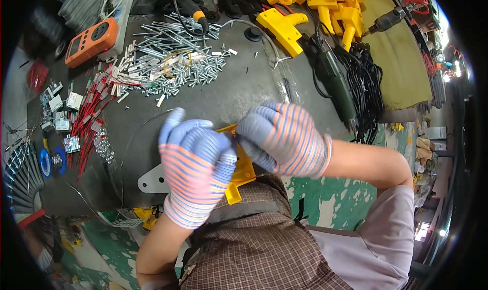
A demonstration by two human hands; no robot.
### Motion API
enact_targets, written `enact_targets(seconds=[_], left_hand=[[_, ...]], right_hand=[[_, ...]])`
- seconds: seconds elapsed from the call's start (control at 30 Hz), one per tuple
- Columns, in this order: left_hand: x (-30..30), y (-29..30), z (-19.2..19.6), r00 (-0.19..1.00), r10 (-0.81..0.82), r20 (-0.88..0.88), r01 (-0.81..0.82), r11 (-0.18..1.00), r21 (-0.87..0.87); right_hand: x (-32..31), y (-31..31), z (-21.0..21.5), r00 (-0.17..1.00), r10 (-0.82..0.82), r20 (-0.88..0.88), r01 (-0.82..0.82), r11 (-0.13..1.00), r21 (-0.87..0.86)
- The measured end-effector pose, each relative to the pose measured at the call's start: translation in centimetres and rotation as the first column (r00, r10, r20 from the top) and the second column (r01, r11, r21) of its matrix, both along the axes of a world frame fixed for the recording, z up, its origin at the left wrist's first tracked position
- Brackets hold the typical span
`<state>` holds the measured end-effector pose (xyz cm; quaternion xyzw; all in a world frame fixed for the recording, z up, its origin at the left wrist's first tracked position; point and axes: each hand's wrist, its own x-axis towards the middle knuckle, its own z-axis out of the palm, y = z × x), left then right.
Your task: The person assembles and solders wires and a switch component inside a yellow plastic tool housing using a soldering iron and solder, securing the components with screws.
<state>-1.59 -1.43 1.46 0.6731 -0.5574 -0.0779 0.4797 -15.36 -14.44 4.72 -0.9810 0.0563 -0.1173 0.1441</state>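
A yellow plastic housing (245,169) lies at the table's near edge, against my lap, partly hidden by both hands. My left hand (195,160), in a striped blue-and-orange glove, is closed at the housing's left side. Its outer fingers are partly raised, and its thumb lies along the yellow part. Over the upper right of the housing, my right hand (287,137) wears a matching glove with its fingers curled in. Whatever its fingertips pinch is hidden. A pale metal plate (151,181) with holes sticks out left of my left hand.
Loose screws (195,71) heap at the far left, by an orange socket meter (91,42). Red wires (91,107) and a solder spool (52,161) lie left. A green power tool (333,81), black cables (363,86) and yellow housings (282,29) occupy the far right.
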Motion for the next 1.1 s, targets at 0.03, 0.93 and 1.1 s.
enact_targets(seconds=[0.03, 0.93, 1.1], left_hand=[[0.0, -0.2, 0.3, 0.877, 0.104, 0.469, -0.036, 0.988, -0.153], [-0.3, 0.0, -0.7, 0.862, 0.088, -0.499, -0.018, 0.99, 0.143], [0.1, 0.9, -0.1, 0.929, 0.101, 0.356, -0.067, 0.992, -0.109]], right_hand=[[0.0, 0.5, -0.5, 0.995, -0.074, -0.07, 0.086, 0.976, 0.199], [1.1, -1.9, 1.7, 0.996, 0.038, 0.078, -0.037, 0.999, -0.018], [1.3, 0.0, 1.2, 0.991, 0.042, 0.123, -0.013, 0.975, -0.223]])
